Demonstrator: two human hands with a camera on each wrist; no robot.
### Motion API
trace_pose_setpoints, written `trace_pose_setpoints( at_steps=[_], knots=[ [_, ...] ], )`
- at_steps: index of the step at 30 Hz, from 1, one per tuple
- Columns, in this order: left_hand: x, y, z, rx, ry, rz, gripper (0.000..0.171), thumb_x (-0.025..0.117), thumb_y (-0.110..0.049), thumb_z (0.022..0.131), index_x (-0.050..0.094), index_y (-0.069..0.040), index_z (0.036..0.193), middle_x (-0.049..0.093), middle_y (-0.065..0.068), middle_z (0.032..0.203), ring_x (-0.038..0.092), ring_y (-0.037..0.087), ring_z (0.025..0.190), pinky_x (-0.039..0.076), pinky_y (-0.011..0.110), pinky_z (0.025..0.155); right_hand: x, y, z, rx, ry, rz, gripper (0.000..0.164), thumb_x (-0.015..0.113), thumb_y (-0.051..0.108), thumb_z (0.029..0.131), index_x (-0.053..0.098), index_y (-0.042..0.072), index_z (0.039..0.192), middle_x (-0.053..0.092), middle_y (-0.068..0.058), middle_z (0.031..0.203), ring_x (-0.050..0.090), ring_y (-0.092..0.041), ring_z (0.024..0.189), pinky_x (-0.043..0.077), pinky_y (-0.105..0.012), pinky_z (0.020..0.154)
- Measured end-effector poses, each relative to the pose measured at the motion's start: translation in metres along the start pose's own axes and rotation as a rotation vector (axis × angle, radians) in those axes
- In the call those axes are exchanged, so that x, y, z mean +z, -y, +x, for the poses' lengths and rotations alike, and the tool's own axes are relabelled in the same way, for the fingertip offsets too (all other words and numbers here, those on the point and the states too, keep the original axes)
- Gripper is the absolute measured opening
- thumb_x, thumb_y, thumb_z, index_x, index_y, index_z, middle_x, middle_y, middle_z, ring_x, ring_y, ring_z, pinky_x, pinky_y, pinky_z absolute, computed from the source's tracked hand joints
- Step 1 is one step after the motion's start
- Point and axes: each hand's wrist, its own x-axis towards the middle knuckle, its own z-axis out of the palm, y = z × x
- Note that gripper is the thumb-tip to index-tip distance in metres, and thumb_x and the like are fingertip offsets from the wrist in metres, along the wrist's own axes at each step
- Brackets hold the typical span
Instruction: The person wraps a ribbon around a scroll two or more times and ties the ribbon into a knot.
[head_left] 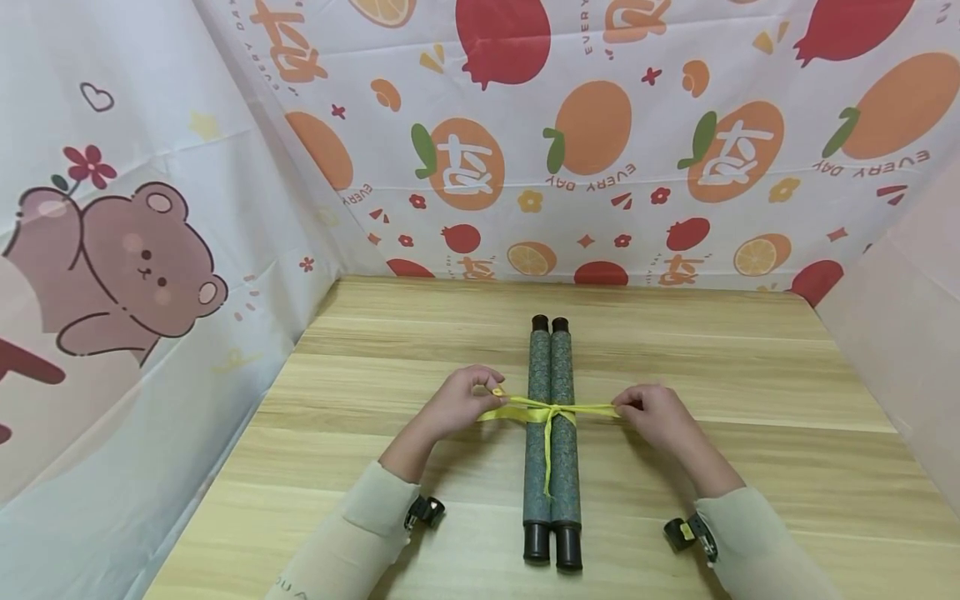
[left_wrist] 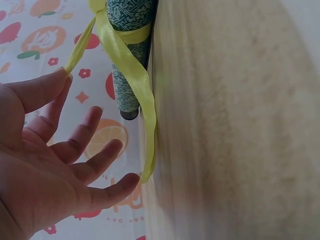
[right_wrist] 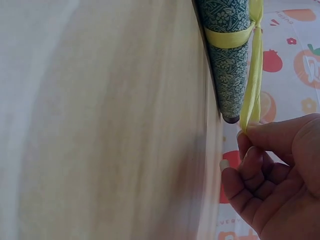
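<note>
A green floral-patterned scroll [head_left: 539, 467], rolled from both ends into two side-by-side rolls with dark end knobs, lies lengthwise on the table. Round its middle runs a yellow ribbon [head_left: 552, 410], knotted on top, with one tail hanging down over the rolls. My left hand [head_left: 463, 403] pinches a strand of ribbon between thumb and index finger, its other fingers spread. Another ribbon length [left_wrist: 145, 110] hangs near the left little finger. On the other side, my right hand [head_left: 660, 414] pinches a folded loop of the ribbon [right_wrist: 254, 80] by its end. The strands stretch nearly straight between both hands.
The scroll rests on a light wood-grain table [head_left: 360, 333]. Behind it hangs a white cloth [head_left: 517, 225] printed with fruit, and at the left another cloth with a bear [head_left: 150, 258]. Small black cameras are strapped to the left wrist [head_left: 424, 512] and right wrist [head_left: 690, 533].
</note>
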Motion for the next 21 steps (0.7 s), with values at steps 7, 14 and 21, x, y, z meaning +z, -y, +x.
trace_pose_setpoints(
  at_steps=[7,14,21],
  knots=[
    [-0.0015,-0.001,-0.0016,-0.006,0.008,0.005,0.012,0.071,-0.016,0.08,0.063,-0.014,0.072,0.059,0.018,0.122,0.046,0.033,0.118,0.023,0.066,0.105,-0.0003,-0.0024,-0.0036,-0.009,-0.011,-0.013,0.012,0.062,0.01,0.088,0.073,0.011,0.089,0.072,-0.009,0.093,0.059,-0.016,0.08,0.051,-0.036,0.067],
    [-0.0007,-0.0001,-0.0013,-0.018,-0.013,0.022,0.013,0.071,-0.016,0.08,0.063,-0.015,0.071,0.06,0.015,0.121,0.046,0.032,0.117,0.025,0.066,0.104,-0.0004,-0.0047,-0.0051,-0.007,-0.006,-0.004,0.012,0.062,0.008,0.087,0.073,0.01,0.086,0.072,-0.008,0.091,0.056,-0.015,0.074,0.048,-0.033,0.064],
    [-0.0012,-0.0011,-0.0019,-0.016,-0.03,0.024,0.013,0.072,-0.014,0.078,0.062,-0.013,0.07,0.06,0.013,0.117,0.047,0.032,0.113,0.028,0.064,0.103,-0.0026,-0.0052,-0.0057,-0.017,-0.006,-0.015,0.012,0.061,0.007,0.087,0.073,0.009,0.086,0.072,-0.008,0.089,0.054,-0.016,0.073,0.046,-0.033,0.063]
  ],
)
